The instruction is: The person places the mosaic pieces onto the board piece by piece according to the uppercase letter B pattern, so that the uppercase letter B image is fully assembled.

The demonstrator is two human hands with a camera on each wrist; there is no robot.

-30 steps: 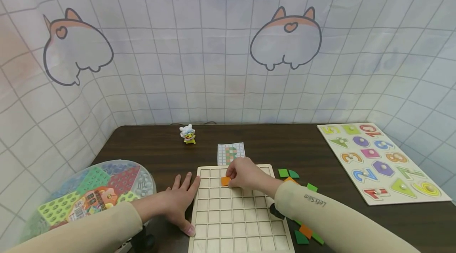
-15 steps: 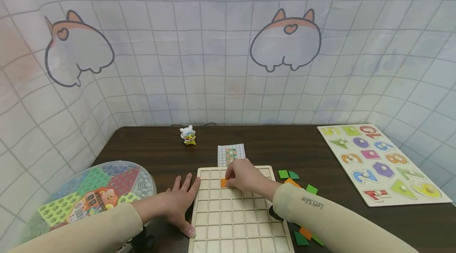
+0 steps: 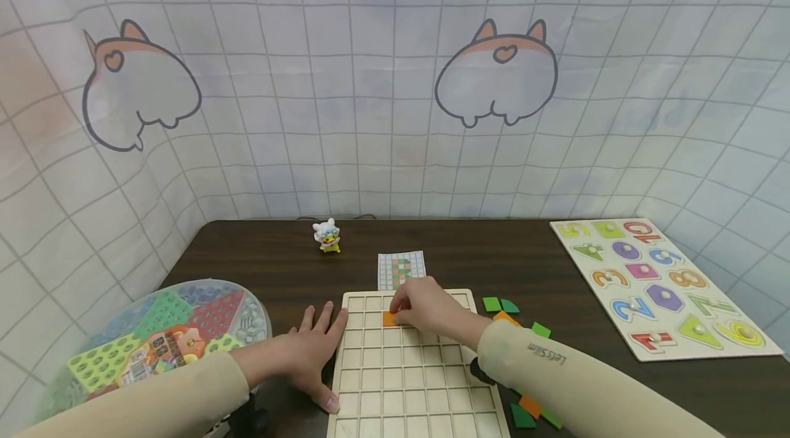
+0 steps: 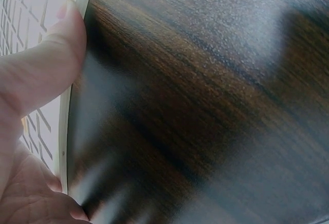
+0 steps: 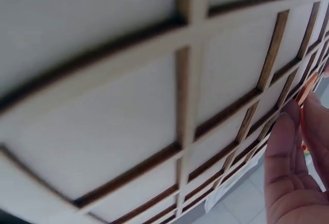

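A pale wooden grid board [image 3: 392, 379] lies on the dark table. My left hand [image 3: 308, 352] rests at its left edge with fingers spread, thumb on the rim; the left wrist view shows that thumb [image 4: 51, 54] against the board's border. Over the upper rows, my right hand [image 3: 426, 306] pinches at an orange square tile [image 3: 388, 319] with thumb and fingertips. In the right wrist view the orange tile [image 5: 307, 87] shows tilted beside the fingertips, partly hidden by them. Behind the board lies a printed pattern card [image 3: 395, 269] with orange and green cells.
Loose green and orange tiles [image 3: 529, 405] lie right of the board, some under the right sleeve. A number puzzle board [image 3: 607, 253] is at the far right. A round clear container [image 3: 249, 308] stands at left. A small figurine [image 3: 327, 236] stands at the back.
The right hand has shifted slightly left over the orange tile, covering more of it. The left hand has stayed at the board's edge. The whole head view has shifted slightly downward.
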